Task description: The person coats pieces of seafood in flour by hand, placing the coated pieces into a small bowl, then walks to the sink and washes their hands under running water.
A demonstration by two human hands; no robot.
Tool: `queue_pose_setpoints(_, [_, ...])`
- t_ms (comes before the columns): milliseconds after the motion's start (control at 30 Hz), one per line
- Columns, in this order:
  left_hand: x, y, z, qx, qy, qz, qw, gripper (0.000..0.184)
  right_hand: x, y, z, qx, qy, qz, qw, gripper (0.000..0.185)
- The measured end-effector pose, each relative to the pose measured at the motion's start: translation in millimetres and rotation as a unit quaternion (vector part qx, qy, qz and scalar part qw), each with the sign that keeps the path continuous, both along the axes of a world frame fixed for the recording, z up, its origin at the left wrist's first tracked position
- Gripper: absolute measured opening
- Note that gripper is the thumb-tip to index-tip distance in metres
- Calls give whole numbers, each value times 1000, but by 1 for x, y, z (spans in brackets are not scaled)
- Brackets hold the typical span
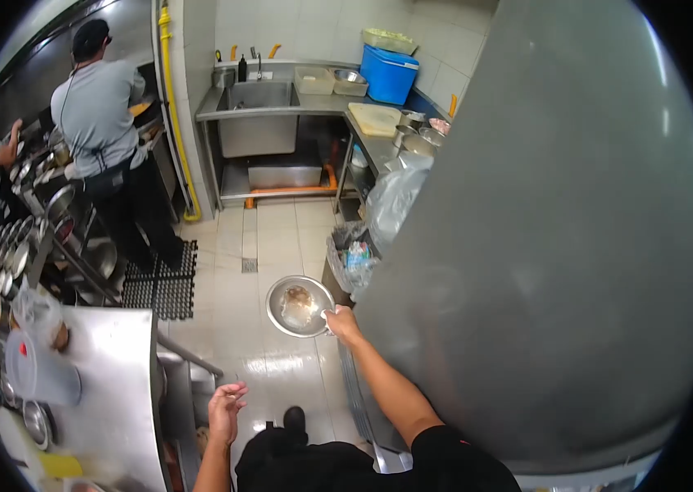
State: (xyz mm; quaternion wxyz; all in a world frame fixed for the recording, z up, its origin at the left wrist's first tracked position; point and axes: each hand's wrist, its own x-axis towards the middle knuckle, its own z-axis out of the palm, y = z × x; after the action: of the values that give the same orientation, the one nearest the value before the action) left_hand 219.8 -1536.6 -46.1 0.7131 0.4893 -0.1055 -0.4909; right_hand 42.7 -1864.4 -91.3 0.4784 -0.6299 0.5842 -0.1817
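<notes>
My right hand [341, 322] grips the rim of a round metal bowl [277, 321] and holds it out over the tiled floor. Inside the bowl lies something pale and brownish that I cannot make out. My left hand [227, 405] is raised at the lower middle, its fingers loosely bent and apart, with nothing in them. It is nearest to the steel table at the left.
A lined bin [336, 269] stands just beyond the bowl. A large grey metal surface [543, 246] fills the right. Ahead is a steel sink [258, 97] beside a blue cooler [388, 75]. Two people work at the left, past a steel table [121, 361].
</notes>
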Motion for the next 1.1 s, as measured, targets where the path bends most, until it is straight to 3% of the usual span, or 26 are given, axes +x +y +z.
queue_pose_setpoints(33, [11, -28, 10, 8, -13, -13, 1000, 24, 13, 0, 51, -30, -18, -48, 998, 40])
queue_pose_setpoints(133, [46, -95, 26, 5, -6, -34, 999, 23, 27, -64, 27, 32, -87, -45, 995, 38])
queue_pose_setpoints(167, [57, -114, 36, 34, -47, -41, 997, 24, 28, -64, 55, 70, -90, -45, 993, 38])
queue_pose_setpoints(233, [84, -152, 43, 54, -98, -46, 993, 26, 19, -72, 49, 98, -212, -68, 970, 38])
queue_pose_setpoints(300, [113, -185, 40, 59, -106, -55, 991, 26, 14, -78, 49, 69, -147, -142, 976, 32])
queue_pose_setpoints(367, [149, -214, 25, 73, -107, -65, 989, 27, 13, -90, 49, 138, -209, -144, 957, 30])
queue_pose_setpoints(400, [162, -232, 19, 66, -92, -53, 992, 21, 23, -95, 78, 132, -226, -141, 955, 28])
queue_pose_setpoints(467, [192, -273, -7, 78, -147, -67, 984, 14, 37, -134, 54, 72, -199, -163, 964, 23])
queue_pose_setpoints(533, [218, -318, -20, 103, -173, -87, 976, 17, 52, -189, 31, 55, -213, -154, 963, 26])
queue_pose_setpoints(600, [232, -358, -4, 107, -104, -63, 987, 21, 85, -229, 60, 33, 10, -145, 989, 28])
queue_pose_setpoints(633, [240, -374, 6, 115, -92, -73, 986, 20, 100, -244, 44, 52, 1, -145, 988, 28])
queue_pose_setpoints(700, [261, -422, 23, 87, -74, -79, 990, 17, 128, -307, 11, -45, -79, -192, 977, 28])
queue_pose_setpoints(800, [302, -474, 14, -1, -92, -40, 995, 14, 174, -394, 18, -59, -57, -199, 977, 28])
queue_pose_setpoints(867, [337, -507, 4, 10, -47, -24, 999, 17, 198, -470, -18, -78, -9, -183, 980, 28])
queue_pose_setpoints(933, [364, -545, 9, 38, 11, 5, 999, 24, 231, -529, -3, -95, 23, -168, 981, 28])
queue_pose_setpoints(1000, [397, -582, -4, 14, 32, -15, 999, 30, 277, -567, 78, -92, 107, -128, 982, 27])
queue_pose_setpoints(1033, [413, -605, -10, 32, 15, -14, 999, 33, 284, -611, 41, -120, 49, -132, 983, 26])
queue_pose_setpoints(1100, [441, -648, -21, 29, -16, -27, 999, 35, 307, -682, 21, -214, 75, -98, 969, 26])
